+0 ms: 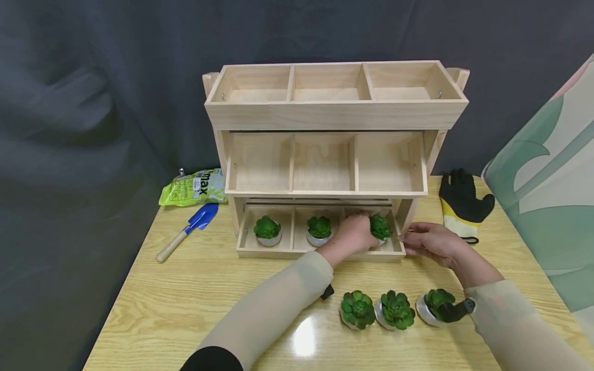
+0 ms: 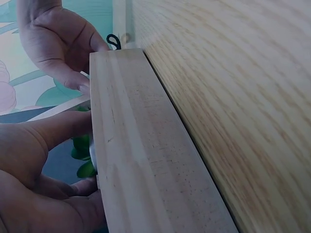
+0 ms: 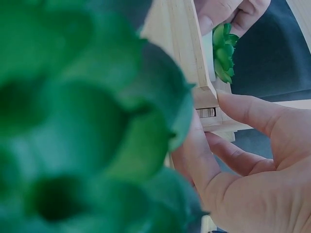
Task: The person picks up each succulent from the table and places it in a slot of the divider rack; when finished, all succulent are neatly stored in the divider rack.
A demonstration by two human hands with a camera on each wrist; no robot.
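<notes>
1. Progress, as judged from the layout: about halfway through the plants. The bottom tray of the wooden rack had one potted succulent in each of its three compartments—left succulent, middle succulent, right succulent.
2. Left over: three loose succulents in a row on the table, in front of the rack. The middle tray and top tray bore no plants.
3. Left hand: grip narrow, thumb and fingers about the pot of the right succulent, inside the right compartment. Release not yet made; final placing seemed nearly done.
4. Right hand: grip narrow too—thumb and fingers pinched the right end of the bottom tray, apparently to steady it.
5. Right succulent, appearance: a compact green rosette, leaves thick and overlapping, above a smooth white pot. Head view showed it sitting slightly tilted; left wrist view had it mostly hidden behind the tray's front board.
6. Nearby, untouched: blue trowel, green bag, black-and-yellow glove.
</notes>
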